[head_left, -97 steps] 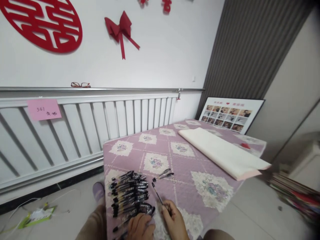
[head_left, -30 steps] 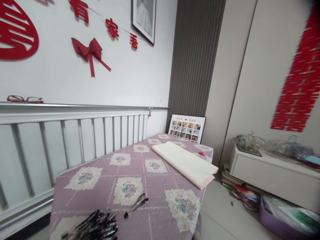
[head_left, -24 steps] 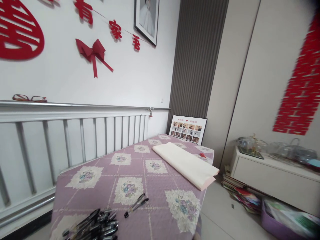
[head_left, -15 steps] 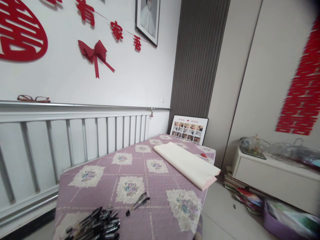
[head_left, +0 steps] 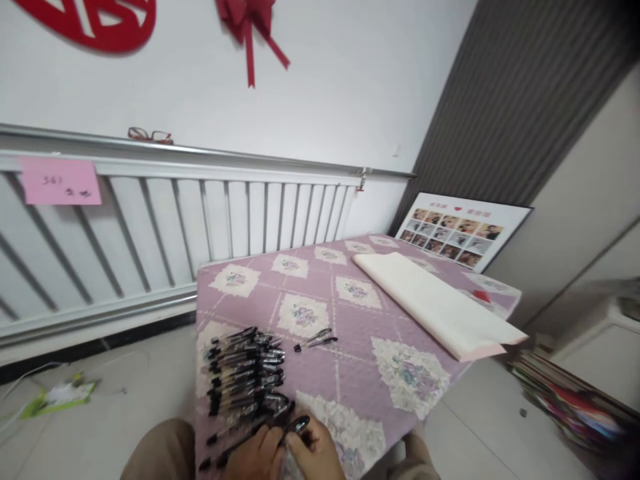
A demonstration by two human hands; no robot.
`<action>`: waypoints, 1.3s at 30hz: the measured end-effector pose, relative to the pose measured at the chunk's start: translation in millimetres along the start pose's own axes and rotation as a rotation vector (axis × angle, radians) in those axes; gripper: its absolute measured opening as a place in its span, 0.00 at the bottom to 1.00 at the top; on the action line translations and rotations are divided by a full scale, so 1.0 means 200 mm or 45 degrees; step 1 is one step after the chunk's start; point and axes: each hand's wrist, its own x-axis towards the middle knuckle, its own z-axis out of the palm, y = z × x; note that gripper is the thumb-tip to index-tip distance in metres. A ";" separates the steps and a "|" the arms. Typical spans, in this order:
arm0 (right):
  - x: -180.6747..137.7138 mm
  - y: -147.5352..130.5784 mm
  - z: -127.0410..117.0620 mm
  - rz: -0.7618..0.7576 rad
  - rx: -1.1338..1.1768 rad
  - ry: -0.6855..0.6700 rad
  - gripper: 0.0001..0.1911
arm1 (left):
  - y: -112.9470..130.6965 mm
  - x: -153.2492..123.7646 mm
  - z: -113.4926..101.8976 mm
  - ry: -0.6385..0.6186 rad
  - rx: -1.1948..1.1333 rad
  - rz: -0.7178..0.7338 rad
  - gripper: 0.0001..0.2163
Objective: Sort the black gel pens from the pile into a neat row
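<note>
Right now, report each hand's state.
Left hand: curled; whether it holds anything cannot be told.
Right hand: closed, holding a black pen.

The light is soft and moderately bright, with mild shadows. The smooth white wall (head_left: 340,100) at twelve o'clock is brightest; the corner at two o'clock sinks into black. The black plastic pens (head_left: 250,382) at seven o'clock look slightly blurred, the multicoloured paper stack (head_left: 570,400) at four stretched and smeared.

white wall (head_left: 340,93) above white radiator (head_left: 193,213), dark ribbed panel (head_left: 510,120), pale tiled floor (head_left: 490,400)
</note>
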 end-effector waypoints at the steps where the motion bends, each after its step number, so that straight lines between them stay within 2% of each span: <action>1: 0.01 -0.01 0.00 0.006 0.017 0.009 0.12 | 0.01 0.01 -0.02 -0.054 0.000 0.005 0.16; 2: 0.01 -0.02 -0.01 0.012 0.017 0.005 0.12 | 0.03 0.03 -0.04 -0.130 -0.019 -0.001 0.15; 6: 0.03 -0.05 -0.05 0.040 0.003 -0.047 0.14 | 0.08 0.08 -0.10 -0.154 -0.035 -0.059 0.14; 11: 0.02 -0.05 -0.06 0.039 0.000 -0.086 0.16 | 0.10 0.09 -0.12 -0.327 -0.091 -0.165 0.07; 16: 0.02 -0.06 -0.07 0.063 0.042 -0.088 0.17 | 0.10 0.09 -0.13 -0.424 -0.097 -0.235 0.07; 21: 0.03 -0.04 -0.10 0.206 0.197 0.053 0.18 | 0.11 0.10 -0.15 -0.440 -0.144 -0.251 0.08; 26: 0.05 0.00 -0.12 0.287 0.730 0.461 0.18 | 0.10 0.11 -0.17 -0.385 -0.183 -0.291 0.11; 28: 0.06 0.01 -0.12 0.283 0.801 0.539 0.18 | 0.10 0.11 -0.17 -0.384 -0.178 -0.273 0.14; 30: 0.06 0.02 -0.12 0.307 0.697 0.541 0.18 | 0.10 0.10 -0.16 -0.393 -0.176 -0.258 0.17; 35: 0.07 0.02 -0.10 0.301 0.346 0.544 0.20 | 0.10 0.11 -0.17 -0.385 -0.224 -0.229 0.14; 39: 0.09 0.01 -0.10 0.249 0.162 0.567 0.19 | 0.12 0.12 -0.18 -0.523 -0.207 -0.160 0.10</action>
